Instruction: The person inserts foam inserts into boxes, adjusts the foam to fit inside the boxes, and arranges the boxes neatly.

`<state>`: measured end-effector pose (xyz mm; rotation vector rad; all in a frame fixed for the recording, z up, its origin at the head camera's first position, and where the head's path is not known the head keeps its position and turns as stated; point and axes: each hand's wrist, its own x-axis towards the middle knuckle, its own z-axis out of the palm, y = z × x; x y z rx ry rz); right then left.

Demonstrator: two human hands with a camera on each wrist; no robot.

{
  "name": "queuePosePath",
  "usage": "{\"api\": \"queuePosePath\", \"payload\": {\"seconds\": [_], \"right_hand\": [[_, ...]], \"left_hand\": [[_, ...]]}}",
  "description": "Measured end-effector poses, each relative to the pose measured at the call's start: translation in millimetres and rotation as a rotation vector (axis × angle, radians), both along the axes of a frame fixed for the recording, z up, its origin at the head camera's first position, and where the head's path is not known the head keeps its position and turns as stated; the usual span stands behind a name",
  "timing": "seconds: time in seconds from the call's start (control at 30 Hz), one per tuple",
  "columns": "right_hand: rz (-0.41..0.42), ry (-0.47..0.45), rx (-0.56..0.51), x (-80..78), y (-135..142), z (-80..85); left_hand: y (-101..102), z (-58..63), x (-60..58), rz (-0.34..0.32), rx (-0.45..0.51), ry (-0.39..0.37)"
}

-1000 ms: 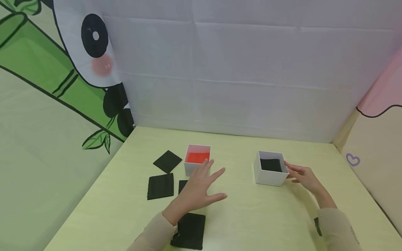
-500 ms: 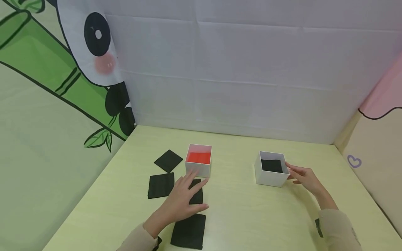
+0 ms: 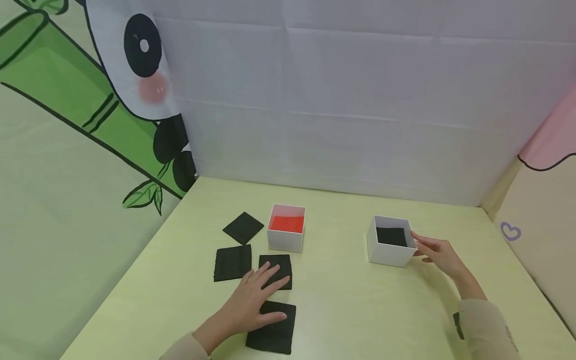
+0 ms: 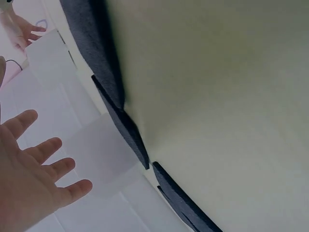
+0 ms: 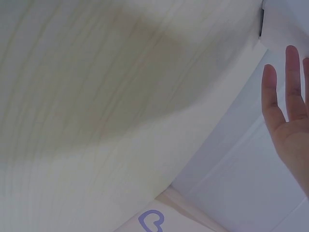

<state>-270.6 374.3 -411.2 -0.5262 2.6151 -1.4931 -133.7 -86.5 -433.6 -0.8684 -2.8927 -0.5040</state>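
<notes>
My left hand [image 3: 249,307] is spread, palm down, over two black cloth squares: a smaller one [image 3: 286,266] under the fingers and a larger one [image 3: 270,339] below the thumb. In the left wrist view its fingers [image 4: 50,149] look straight, apart from the cloths. At the right, my right hand [image 3: 442,257] has its fingertips at the right side of a white box [image 3: 389,255] with black cloth [image 3: 391,236] inside. The right wrist view shows those fingers [image 5: 292,87] nearly straight; the thumb is hidden there. Whether they press the box is unclear.
Another white box [image 3: 285,242], with red material [image 3: 288,224] inside, stands beyond the left hand. Two more black squares lie left of it, one squarely placed [image 3: 232,263] and one turned like a diamond [image 3: 243,228]. A dark piece [image 3: 458,325] shows beside the right sleeve. A wall cloth [image 3: 337,110] hangs behind.
My left hand has drawn back from the red-filled box, down and left, to above the black squares. My right hand stays beside the other box. The view has shifted slightly.
</notes>
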Motion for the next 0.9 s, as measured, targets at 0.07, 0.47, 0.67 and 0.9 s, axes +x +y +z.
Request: {"api": "queuePosePath", "payload": {"seconds": [0.07,0.47,0.67,0.9], "right_hand": [[0.000,-0.005,0.003,-0.5,0.8,0.4],[0.004,-0.012,0.000,-1.2,1.1,0.6],[-0.002,-0.020,-0.001,-0.1,-0.1,2.7],[0.006,-0.017,-0.019,1.3,-0.9,1.1]], "left_hand": [[-3.0,-1.8,0.7,0.000,-0.017,-0.005],[-11.2,-3.9,3.3,-0.008,-0.126,-0.132],[-14.7,-8.8,4.0,-0.029,-0.183,-0.144],[-14.4,-13.7,3.9,-0.065,-0.306,-0.111]]}}
